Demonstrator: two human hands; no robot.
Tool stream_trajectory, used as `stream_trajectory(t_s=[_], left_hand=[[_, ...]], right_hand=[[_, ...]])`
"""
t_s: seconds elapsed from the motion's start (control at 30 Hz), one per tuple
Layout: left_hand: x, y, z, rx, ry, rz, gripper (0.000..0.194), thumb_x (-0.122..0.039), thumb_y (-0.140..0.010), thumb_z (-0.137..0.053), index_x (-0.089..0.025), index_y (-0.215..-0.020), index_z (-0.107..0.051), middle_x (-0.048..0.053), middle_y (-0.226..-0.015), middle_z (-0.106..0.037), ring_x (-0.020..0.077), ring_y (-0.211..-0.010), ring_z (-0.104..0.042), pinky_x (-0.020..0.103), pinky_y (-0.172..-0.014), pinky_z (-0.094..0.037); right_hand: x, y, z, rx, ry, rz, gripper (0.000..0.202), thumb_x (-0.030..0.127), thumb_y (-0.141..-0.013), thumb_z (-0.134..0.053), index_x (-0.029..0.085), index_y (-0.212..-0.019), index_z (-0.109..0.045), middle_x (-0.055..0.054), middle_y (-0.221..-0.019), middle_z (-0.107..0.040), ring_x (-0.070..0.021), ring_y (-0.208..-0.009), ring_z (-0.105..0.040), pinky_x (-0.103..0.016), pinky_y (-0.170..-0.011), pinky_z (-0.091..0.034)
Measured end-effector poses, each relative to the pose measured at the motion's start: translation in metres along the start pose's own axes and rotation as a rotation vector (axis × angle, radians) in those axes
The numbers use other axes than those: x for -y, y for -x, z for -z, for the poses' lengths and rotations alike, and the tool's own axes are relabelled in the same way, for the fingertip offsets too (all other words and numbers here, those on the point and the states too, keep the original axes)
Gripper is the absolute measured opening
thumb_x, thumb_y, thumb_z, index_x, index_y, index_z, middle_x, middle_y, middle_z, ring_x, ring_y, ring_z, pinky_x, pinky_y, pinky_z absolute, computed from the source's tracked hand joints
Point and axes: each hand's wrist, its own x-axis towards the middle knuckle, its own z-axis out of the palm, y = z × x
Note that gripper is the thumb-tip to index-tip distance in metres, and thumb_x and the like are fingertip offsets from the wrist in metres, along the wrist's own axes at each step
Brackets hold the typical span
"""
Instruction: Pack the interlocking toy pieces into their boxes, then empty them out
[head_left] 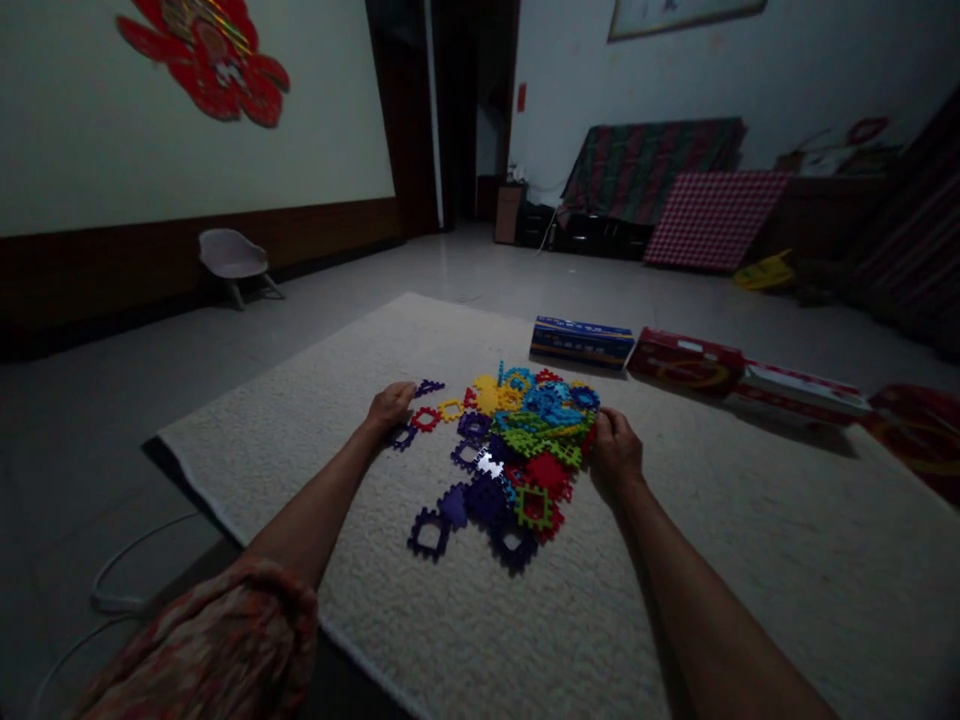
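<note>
The fingers of the left hand are curling down onto the rug, right by a purple piece and a red ring piece. I cannot tell if they are pinching a piece or just lying on top. The fingers of the right hand are bending in against the right side of the pile, touching the green pieces. It is too dark to see if they are gripping one.

The pile is sitting between the two hands, in the middle of the pale rug. It is made of flat plastic pieces with bumpy edges: blue ones and yellow ones at the far end, red ones in the middle, and dark purple ones lying nearest.

Some pieces look stuck together in a clump, but many are lying loose around the edge. So it looks like the work with the pieces is only partly done, with lots of them not yet sorted or joined.

Past the pile, a blue box and a red box are lying on the rug. A small chair is standing by the far wall.
</note>
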Motion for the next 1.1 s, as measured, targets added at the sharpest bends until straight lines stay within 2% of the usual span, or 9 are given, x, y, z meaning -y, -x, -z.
stream_trajectory(t_s=[0.07,0.13,0.3,0.4,0.63,0.73,0.83,0.97,1.1], left_hand=[[-0.005,-0.001,-0.008,0.002,-0.006,-0.024,0.024,-0.041,-0.090,-0.056,-0.025,-0.090,-0.075,0.007,-0.106,-0.077,0.0266,-0.115,-0.065,0.033,-0.097,-0.050],[-0.016,-0.004,-0.022,0.008,-0.003,-0.041,0.025,-0.037,-0.091,-0.053,-0.025,-0.084,-0.074,0.006,-0.102,-0.077,0.0257,-0.114,-0.065,0.031,-0.098,-0.048],[-0.053,-0.001,-0.071,0.025,0.001,-0.065,0.036,-0.037,-0.097,-0.041,-0.024,-0.074,-0.066,0.004,-0.089,-0.074,0.0230,-0.092,-0.066,0.029,-0.082,-0.047],[-0.074,-0.001,-0.094,0.035,0.007,-0.076,0.036,-0.036,-0.098,-0.040,-0.024,-0.071,-0.061,0.004,-0.084,-0.072,0.0224,-0.089,-0.064,0.028,-0.078,-0.045],[-0.106,-0.010,-0.124,0.067,0.043,-0.112,0.036,-0.032,-0.099,-0.040,-0.023,-0.072,-0.062,0.005,-0.086,-0.072,0.0229,-0.094,-0.065,0.029,-0.081,-0.046],[-0.111,-0.009,-0.123,0.088,0.075,-0.145,0.036,-0.036,-0.100,-0.040,-0.022,-0.080,-0.068,0.003,-0.088,-0.074,0.0216,-0.094,-0.066,0.028,-0.080,-0.048],[-0.105,0.000,-0.111,0.097,0.102,-0.173,0.037,-0.039,-0.101,-0.041,-0.021,-0.093,-0.073,0.004,-0.096,-0.077,0.0218,-0.098,-0.069,0.029,-0.085,-0.051],[-0.084,0.026,-0.086,0.128,0.116,-0.207,0.035,-0.039,-0.100,-0.045,-0.021,-0.106,-0.075,0.007,-0.113,-0.078,0.0243,-0.110,-0.069,0.033,-0.097,-0.052],[-0.069,0.058,-0.067,0.194,0.119,-0.273,0.032,-0.034,-0.096,-0.053,-0.019,-0.113,-0.076,0.009,-0.123,-0.075,0.0244,-0.118,-0.068,0.034,-0.105,-0.050]], right_hand=[[0.002,0.004,0.000,0.000,0.012,-0.003,0.063,0.061,-0.082,-0.040,0.017,-0.113,-0.072,-0.014,-0.109,-0.074,-0.0282,-0.098,-0.063,-0.042,-0.092,-0.048],[0.003,0.008,-0.001,-0.012,0.022,-0.011,0.064,0.061,-0.083,-0.038,0.017,-0.115,-0.072,-0.014,-0.110,-0.074,-0.0280,-0.098,-0.064,-0.041,-0.093,-0.048],[0.005,0.013,-0.001,-0.023,0.041,-0.013,0.067,0.060,-0.085,-0.034,0.014,-0.119,-0.070,-0.016,-0.114,-0.073,-0.0279,-0.101,-0.064,-0.040,-0.094,-0.048],[0.006,0.014,0.000,-0.024,0.045,-0.013,0.065,0.058,-0.088,-0.033,0.014,-0.118,-0.071,-0.016,-0.114,-0.074,-0.0272,-0.101,-0.065,-0.038,-0.094,-0.048],[0.003,0.012,0.000,-0.041,0.020,-0.023,0.058,0.053,-0.089,-0.036,0.015,-0.115,-0.071,-0.016,-0.115,-0.074,-0.0276,-0.104,-0.066,-0.039,-0.096,-0.048],[0.002,0.011,0.000,-0.085,-0.034,-0.047,0.057,0.052,-0.090,-0.036,0.015,-0.117,-0.070,-0.015,-0.117,-0.074,-0.0281,-0.105,-0.066,-0.040,-0.097,-0.048],[0.003,0.014,0.000,-0.085,-0.059,-0.060,0.055,0.051,-0.089,-0.038,0.016,-0.116,-0.070,-0.015,-0.117,-0.074,-0.0282,-0.107,-0.066,-0.040,-0.098,-0.048],[0.006,0.028,-0.002,-0.048,-0.100,-0.008,0.053,0.054,-0.088,-0.045,0.018,-0.118,-0.069,-0.014,-0.116,-0.074,-0.0282,-0.106,-0.065,-0.040,-0.097,-0.048],[0.010,0.049,-0.002,-0.015,-0.096,0.066,0.054,0.052,-0.087,-0.047,0.016,-0.123,-0.066,-0.015,-0.123,-0.071,-0.0289,-0.112,-0.063,-0.045,-0.102,-0.047]])
